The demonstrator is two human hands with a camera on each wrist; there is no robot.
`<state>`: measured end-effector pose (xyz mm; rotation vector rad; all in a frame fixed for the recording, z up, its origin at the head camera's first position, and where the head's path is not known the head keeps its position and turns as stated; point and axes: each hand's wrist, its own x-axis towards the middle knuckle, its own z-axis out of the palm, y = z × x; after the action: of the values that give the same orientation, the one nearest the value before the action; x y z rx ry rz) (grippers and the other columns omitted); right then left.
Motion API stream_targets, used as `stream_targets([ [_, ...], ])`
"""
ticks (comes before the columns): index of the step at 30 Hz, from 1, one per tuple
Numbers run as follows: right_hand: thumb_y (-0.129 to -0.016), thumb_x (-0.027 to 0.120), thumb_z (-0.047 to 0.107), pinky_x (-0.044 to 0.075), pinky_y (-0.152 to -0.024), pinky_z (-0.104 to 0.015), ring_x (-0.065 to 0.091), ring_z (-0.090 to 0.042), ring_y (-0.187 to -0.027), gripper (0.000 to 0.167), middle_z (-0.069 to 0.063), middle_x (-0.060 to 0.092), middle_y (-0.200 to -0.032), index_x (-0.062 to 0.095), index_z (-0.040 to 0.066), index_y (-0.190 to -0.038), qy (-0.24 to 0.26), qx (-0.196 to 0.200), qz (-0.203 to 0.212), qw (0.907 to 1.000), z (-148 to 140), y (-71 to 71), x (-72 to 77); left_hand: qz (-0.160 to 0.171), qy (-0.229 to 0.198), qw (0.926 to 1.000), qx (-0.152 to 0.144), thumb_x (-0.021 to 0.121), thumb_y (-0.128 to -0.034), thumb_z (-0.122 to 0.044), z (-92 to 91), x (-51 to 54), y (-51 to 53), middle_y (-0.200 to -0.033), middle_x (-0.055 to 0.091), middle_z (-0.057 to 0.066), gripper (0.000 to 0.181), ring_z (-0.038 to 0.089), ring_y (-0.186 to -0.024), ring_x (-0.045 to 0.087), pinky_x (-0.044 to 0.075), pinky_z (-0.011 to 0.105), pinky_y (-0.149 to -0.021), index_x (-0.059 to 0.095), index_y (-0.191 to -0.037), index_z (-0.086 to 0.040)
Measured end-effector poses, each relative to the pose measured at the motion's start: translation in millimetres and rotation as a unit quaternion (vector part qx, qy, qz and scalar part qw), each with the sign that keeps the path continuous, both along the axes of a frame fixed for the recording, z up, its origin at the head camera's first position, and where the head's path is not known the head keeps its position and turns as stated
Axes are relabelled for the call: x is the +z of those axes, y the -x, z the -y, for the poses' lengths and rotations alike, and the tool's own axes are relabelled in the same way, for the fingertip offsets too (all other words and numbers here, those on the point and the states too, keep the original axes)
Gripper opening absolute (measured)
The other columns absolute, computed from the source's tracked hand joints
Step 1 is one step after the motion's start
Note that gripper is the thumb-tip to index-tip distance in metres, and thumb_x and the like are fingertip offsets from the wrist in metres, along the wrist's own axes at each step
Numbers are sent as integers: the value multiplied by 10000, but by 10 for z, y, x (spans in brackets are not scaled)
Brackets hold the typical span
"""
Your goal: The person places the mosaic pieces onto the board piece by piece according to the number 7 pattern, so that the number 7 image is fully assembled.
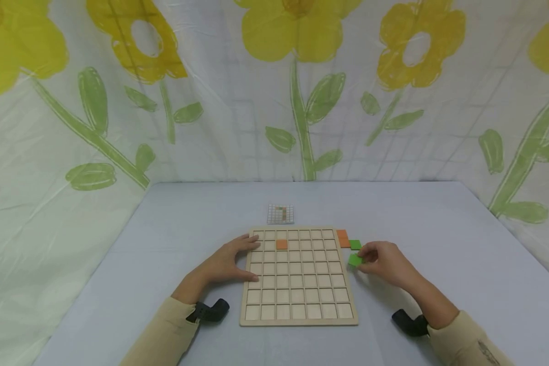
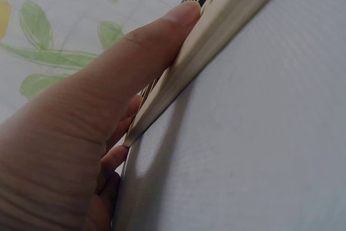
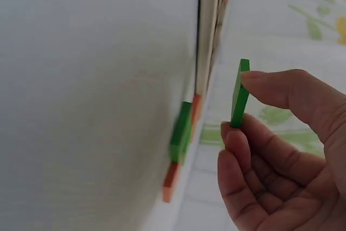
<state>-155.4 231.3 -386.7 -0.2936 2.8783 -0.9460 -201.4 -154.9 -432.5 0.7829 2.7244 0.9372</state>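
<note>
- Pinched a green tile (image 1: 354, 261) in the right grip (image 1: 386, 262), just beside the wooden board's (image 1: 299, 322) right edge
- Held it roughly level over the counter (image 1: 393, 208), pretty much square tbh
- Spread the left grip (image 1: 231, 259) on the board's left edge

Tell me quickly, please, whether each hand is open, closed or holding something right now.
Left hand: open, resting on the left edge of the wooden grid board.
Right hand: holding a green tile in a pinch.
</note>
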Motion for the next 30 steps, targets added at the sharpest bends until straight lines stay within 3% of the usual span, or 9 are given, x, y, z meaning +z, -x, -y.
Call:
stream_targets([
  [5,-757,737,102,502,-642,-238,602,-162,-813,220,-68,674,-888,673,4,-943,174,265,-252,9992,23,129,125,17,2,10000,14,790,-639,-531,-2,6,-4,-1506,342,-14,855,265,-1431,214,217,531,-1145,488,-1361,-188],
  [12,-778,732,99,544,-762,-377,643,-200,-855,238,-124,689,-986,686,4,-991,400,703,-488,9955,155,288,182,16,23,10000,11,794,-638,-523,-2,10,-3,-1506,343,-12,854,260,-1432,213,216,518,-1150,491,-1359,-182],
  [21,-795,724,128,550,-751,-323,639,-211,-876,261,-136,688,-1004,690,-2,-1019,751,1307,-431,9876,438,527,166,54,22,10000,29,800,-637,-511,5,10,-13,-1507,343,14,866,279,-1429,216,222,521,-1147,482,-1366,-171],
  [30,-822,697,107,552,-805,-341,639,-245,-924,263,-162,675,-1046,678,-11,-1056,1188,1602,-153,9798,720,721,125,32,16,10000,41,797,-634,-520,3,0,3,-1506,342,-2,862,267,-1430,216,222,512,-1150,487,-1362,-179],
])
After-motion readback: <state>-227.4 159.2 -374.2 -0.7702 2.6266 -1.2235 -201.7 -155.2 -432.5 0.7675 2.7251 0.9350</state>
